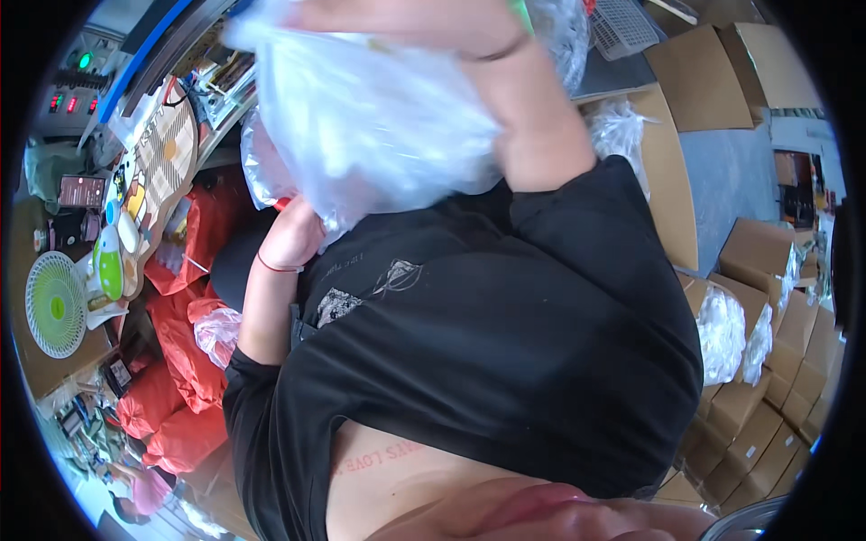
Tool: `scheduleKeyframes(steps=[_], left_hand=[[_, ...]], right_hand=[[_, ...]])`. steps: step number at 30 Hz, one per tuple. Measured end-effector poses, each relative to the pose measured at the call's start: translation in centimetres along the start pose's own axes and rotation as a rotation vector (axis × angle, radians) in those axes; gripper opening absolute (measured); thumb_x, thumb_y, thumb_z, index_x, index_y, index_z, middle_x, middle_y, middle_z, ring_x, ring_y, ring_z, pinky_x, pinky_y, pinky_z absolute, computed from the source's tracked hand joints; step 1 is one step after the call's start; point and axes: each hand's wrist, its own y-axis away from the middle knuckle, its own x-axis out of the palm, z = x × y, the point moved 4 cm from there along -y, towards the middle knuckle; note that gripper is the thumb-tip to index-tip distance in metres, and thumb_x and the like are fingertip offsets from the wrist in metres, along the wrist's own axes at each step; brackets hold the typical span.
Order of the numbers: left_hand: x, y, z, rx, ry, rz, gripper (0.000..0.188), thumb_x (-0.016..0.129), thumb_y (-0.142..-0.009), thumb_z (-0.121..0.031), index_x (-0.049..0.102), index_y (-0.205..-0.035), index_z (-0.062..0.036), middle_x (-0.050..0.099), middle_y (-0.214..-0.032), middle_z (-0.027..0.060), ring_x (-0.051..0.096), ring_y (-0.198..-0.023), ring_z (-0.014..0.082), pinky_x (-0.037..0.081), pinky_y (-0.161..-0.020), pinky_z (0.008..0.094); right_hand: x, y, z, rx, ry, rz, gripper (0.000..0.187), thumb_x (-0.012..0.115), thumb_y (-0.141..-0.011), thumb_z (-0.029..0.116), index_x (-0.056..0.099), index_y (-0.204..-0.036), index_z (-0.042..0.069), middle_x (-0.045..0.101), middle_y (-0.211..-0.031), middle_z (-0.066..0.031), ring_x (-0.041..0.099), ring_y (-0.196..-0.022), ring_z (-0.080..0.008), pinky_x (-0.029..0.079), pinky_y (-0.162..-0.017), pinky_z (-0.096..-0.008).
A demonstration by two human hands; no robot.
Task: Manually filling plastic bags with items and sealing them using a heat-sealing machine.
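This looks like a packing workshop or small warehouse: stacked cardboard boxes (776,424) crowd the floor, red parcel bags (185,388) pile up, and a machine's control panel (72,95) shows lights.

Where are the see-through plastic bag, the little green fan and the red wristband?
clear plastic bag (379,117), head view, middle of its crinkled front.
small green fan (54,304), head view, centre of its round grille.
red wristband (276,267), head view, band on the left wrist.

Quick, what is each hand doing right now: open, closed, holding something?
Left hand: closed on the lower edge of the clear plastic bag.
Right hand: on top of the same bag; grip cannot be told.
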Motion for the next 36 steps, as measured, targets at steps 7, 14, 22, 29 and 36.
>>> scheduleKeyframes(steps=[7,14,22,29,36], left_hand=[[-10.2,0.4,4.0,0.077,-1.764,-0.041,0.039,0.056,-0.092,-0.028,0.058,-0.13,-0.0179,0.063,-0.121,0.0117,0.056,-0.12,0.0286,0.037,-0.11,0.0404],[-11.4,-3.8,8.3,-0.221,-2.005,0.332,0.022,0.052,-0.09,-0.021,0.067,-0.103,-0.0123,0.068,-0.1,0.0134,0.067,-0.097,0.0324,0.052,-0.085,0.0463],[-7.8,-8.2,8.7,0.109,-1.311,-0.079,0.026,0.055,-0.091,-0.028,0.064,-0.108,-0.0102,0.068,-0.094,0.0183,0.066,-0.092,0.0384,0.051,-0.08,0.0472],[-21.1,-1.4,-0.7,0.298,-1.191,-1.565,0.025,0.058,-0.09,-0.018,0.063,-0.112,-0.0092,0.068,-0.104,0.0164,0.064,-0.099,0.0363,0.051,-0.084,0.0433],[-30.4,-2.5,9.6,-0.314,-0.255,-1.129,0.034,0.056,-0.094,-0.032,0.07,-0.093,-0.0012,0.066,-0.08,0.0133,0.062,-0.064,0.0261,0.051,-0.057,0.0457]], right_hand=[[-2.5,8.3,7.7,-0.019,0.406,-0.427,0.017,0.064,-0.088,0.008,0.058,-0.101,0.0,0.061,-0.091,-0.0042,0.056,-0.086,-0.0099,0.048,-0.076,-0.0272],[-2.6,20.9,22.2,0.017,0.819,-0.915,0.028,0.067,-0.09,0.016,0.058,-0.111,0.001,0.062,-0.098,-0.0069,0.058,-0.091,-0.0131,0.049,-0.08,-0.0298],[-16.3,26.5,9.5,1.192,1.677,0.289,0.037,0.065,-0.091,0.022,0.058,-0.119,0.0,0.06,-0.121,-0.0199,0.057,-0.113,-0.035,0.044,-0.098,-0.038],[-3.3,19.4,-17.6,0.878,1.277,0.362,0.037,0.058,-0.094,0.036,0.063,-0.108,0.002,0.066,-0.105,-0.0185,0.065,-0.095,-0.0361,0.052,-0.082,-0.0419],[1.9,16.1,-35.8,1.036,1.189,0.523,0.042,0.063,-0.09,0.036,0.062,-0.109,-0.001,0.063,-0.111,-0.0229,0.061,-0.108,-0.0395,0.052,-0.088,-0.0452]])
